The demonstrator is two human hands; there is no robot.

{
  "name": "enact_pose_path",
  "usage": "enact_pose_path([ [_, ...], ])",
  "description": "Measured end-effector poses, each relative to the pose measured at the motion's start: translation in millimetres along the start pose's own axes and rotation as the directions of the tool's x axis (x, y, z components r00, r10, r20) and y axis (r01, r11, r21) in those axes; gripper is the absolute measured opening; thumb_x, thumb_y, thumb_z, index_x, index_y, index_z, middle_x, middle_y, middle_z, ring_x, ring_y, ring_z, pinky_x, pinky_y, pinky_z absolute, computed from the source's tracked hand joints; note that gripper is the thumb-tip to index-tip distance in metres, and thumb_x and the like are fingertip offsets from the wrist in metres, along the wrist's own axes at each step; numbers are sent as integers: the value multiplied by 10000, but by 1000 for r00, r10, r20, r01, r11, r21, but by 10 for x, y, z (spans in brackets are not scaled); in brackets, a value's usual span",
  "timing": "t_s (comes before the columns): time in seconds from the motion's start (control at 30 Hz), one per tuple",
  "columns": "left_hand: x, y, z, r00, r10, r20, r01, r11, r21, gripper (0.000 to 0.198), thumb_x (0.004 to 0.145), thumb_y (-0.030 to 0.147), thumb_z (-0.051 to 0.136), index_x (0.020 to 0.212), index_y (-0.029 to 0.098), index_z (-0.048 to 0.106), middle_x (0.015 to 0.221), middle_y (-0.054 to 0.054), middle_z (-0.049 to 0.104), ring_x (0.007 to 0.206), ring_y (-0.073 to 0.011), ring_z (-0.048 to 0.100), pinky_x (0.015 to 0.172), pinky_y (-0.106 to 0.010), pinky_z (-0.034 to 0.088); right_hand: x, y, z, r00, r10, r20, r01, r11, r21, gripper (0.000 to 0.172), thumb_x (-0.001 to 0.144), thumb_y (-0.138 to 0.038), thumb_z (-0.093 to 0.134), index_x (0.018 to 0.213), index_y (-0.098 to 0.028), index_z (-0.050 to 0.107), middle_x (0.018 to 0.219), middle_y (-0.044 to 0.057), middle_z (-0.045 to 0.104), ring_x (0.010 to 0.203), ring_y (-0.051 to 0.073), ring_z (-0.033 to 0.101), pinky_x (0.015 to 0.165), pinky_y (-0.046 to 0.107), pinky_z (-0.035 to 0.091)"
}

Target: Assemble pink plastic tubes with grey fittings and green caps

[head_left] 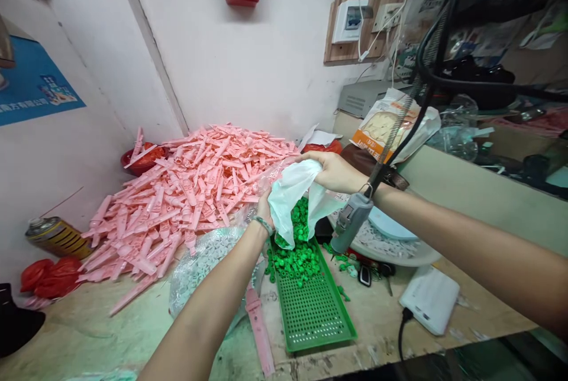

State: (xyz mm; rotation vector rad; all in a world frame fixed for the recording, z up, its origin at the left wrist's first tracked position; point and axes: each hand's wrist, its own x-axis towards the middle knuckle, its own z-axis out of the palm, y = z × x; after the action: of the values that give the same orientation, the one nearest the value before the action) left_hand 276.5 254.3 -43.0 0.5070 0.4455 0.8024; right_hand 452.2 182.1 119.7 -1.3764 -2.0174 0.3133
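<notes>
Both hands hold a thin white plastic bag (288, 194) above a green perforated tray (316, 313). My left hand (265, 208) is closed on the bag's left side, its fingers partly hidden behind the plastic. Closed on the upper right of the bag is my right hand (331, 171). Small green plastic parts (299, 261) show under the bag's mouth and lie heaped in the far half of the tray, with a few scattered beside it. Left of the tray rests a single pink plastic piece (260, 331).
A large heap of pink pieces (195, 186) covers the back left. A clear bag of pale small parts (204, 260) lies before it. A grey electric screwdriver (352, 221) hangs near my right forearm. A white power bank (430, 298) and a spray can (57, 238) stand aside.
</notes>
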Motion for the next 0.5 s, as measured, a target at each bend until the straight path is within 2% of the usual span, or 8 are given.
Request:
enact_pose_path([
  [0.27, -52, -3, 10, 995, -60, -81, 64, 997, 42, 353, 911, 395, 568, 1174, 160, 592, 1181, -94, 617, 1000, -228, 621, 854, -433, 529, -11, 31, 29, 999, 27, -17, -28, 998, -64, 489, 708, -37, 581, 1156, -202, 689, 1088, 45, 728, 968, 210, 678, 912, 307, 493],
  [0.4, -71, 29, 31, 984, -123, -131, 134, 987, 84, 416, 900, 492, 539, 1101, 138, 621, 1055, -93, 676, 917, -222, 658, 848, -434, 519, 37, 89, 22, 983, 167, -80, -174, 981, -87, 476, 692, -57, 598, 1133, -203, 702, 1052, 44, 734, 930, 217, 678, 881, 292, 498],
  [0.5, -141, 50, 15, 973, -160, -166, 180, 976, 119, 529, 824, 581, 578, 1053, 108, 637, 902, -117, 707, 827, -276, 686, 807, -437, 523, 103, 195, 4, 959, 260, -110, -269, 960, -78, 450, 683, -77, 606, 1107, -182, 713, 1021, 60, 739, 863, 226, 686, 813, 286, 516],
])
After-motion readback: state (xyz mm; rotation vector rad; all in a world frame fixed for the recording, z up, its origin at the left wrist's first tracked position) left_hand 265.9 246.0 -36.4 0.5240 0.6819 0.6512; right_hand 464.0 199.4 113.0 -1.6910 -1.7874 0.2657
